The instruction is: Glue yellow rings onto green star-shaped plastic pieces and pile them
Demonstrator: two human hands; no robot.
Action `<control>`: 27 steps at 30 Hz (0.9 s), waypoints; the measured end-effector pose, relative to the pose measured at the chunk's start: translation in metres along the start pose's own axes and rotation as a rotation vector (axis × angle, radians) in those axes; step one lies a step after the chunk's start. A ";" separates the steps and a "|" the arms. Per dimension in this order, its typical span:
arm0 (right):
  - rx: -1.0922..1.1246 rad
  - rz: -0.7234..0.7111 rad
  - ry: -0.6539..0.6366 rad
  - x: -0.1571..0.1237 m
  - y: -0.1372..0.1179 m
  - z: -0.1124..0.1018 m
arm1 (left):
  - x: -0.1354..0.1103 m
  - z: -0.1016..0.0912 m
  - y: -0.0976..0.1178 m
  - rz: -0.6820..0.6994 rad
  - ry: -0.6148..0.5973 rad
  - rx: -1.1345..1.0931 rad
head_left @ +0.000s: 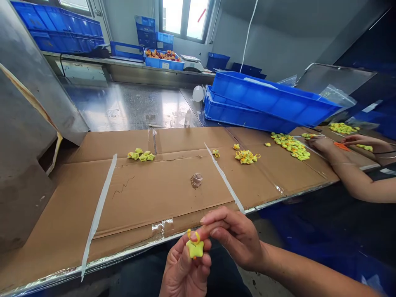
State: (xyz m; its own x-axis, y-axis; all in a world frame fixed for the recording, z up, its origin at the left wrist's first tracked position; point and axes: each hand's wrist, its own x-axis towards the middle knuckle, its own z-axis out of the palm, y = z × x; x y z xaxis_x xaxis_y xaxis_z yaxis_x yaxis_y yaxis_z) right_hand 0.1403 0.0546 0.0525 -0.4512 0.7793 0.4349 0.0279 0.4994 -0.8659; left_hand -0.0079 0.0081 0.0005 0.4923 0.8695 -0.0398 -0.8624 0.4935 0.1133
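My left hand (pixel 187 268) is closed round a small yellow-green star-shaped toy (pixel 195 249), held upright in front of the table edge. A yellow loop (pixel 198 236) rises from the top of the star. My right hand (pixel 236 235) comes in from the right with its fingers stretched out, and one fingertip touches the loop. Its thumb lies apart from that fingertip. On the cardboard beyond stands a small clear cup (pixel 196 180). Farther left lies a small pile of similar stars (pixel 141 155), and to the right is a heap of stars with loops (pixel 246 156).
Cardboard (pixel 148 185) covers the table, crossed by white tape strips (pixel 99 210). A single looped star (pixel 215 153) lies near the right strip. Blue crates (pixel 262 99) stand behind. At right, a co-worker's hands (pixel 324 146) are near more stars (pixel 291 146). A squeeze bottle (pixel 187 118) stands at the back.
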 end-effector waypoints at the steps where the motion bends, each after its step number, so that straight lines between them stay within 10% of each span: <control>1: -0.008 -0.025 -0.014 0.001 -0.001 -0.001 | 0.001 0.000 0.000 0.006 0.000 0.005; 17: -0.229 -0.262 -0.111 0.003 -0.004 -0.006 | 0.000 0.012 0.000 0.015 0.242 0.148; 27: -0.260 -0.333 -0.293 -0.004 -0.011 -0.027 | -0.002 0.014 0.007 0.103 0.162 0.462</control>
State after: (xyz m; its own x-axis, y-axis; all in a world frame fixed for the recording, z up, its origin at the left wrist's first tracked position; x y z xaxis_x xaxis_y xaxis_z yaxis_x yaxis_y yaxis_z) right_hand 0.1656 0.0558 0.0669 -0.7034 0.4415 0.5570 0.0443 0.8093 -0.5857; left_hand -0.0138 0.0094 0.0149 0.3509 0.9235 -0.1548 -0.7453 0.3755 0.5510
